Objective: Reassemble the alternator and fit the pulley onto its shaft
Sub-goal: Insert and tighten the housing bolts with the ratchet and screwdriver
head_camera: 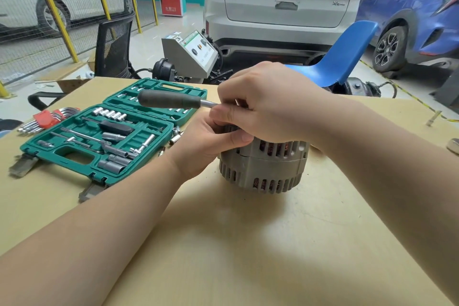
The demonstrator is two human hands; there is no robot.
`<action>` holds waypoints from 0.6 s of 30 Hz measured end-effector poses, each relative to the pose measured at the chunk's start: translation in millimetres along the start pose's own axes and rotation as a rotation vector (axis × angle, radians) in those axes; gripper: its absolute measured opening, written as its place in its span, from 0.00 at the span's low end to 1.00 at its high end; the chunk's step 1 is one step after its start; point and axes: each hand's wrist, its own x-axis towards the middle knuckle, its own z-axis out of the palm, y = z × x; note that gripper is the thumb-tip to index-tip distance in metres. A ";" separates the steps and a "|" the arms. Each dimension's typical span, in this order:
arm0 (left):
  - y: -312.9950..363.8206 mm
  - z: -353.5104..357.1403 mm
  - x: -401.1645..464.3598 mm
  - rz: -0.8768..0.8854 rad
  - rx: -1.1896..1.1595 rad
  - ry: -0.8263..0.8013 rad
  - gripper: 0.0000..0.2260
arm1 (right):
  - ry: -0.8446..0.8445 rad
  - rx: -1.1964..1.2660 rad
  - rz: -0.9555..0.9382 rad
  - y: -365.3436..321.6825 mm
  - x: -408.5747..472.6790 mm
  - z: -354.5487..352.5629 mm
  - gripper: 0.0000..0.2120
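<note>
Garage bench [223, 243] at frame centre: heavy, rigid alternator [263, 166]; left hand [208, 141] grips its upper housing, right hand [268, 102] fingers curl around the ratchet [171, 99].

Garage floor [173, 25], blue chair [345, 57], yellow fence [49, 2].

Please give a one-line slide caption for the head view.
Both hands work a ratchet atop the alternator.

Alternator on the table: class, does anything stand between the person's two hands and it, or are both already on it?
Nothing visible does. The left hand grips the top of the alternator at its left side, and the right hand sits over the top, holding the metal end of a ratchet handle. The pulley is hidden.
</note>
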 end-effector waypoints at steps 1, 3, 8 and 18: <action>-0.1 0.3 0.0 -0.011 -0.003 0.010 0.22 | 0.010 -0.046 0.029 -2.9 1.4 1.5 0.21; -1.3 -0.3 -0.4 -0.040 0.001 0.021 0.22 | 0.043 -0.105 0.090 -7.7 4.2 4.7 0.23; -5.2 -0.6 -1.8 -0.064 0.015 0.052 0.11 | 0.068 -0.188 0.203 -14.7 9.9 8.5 0.24; -5.5 0.8 -0.9 -0.027 -0.026 0.029 0.09 | 0.038 -0.025 -0.092 -1.8 -11.0 -0.9 0.18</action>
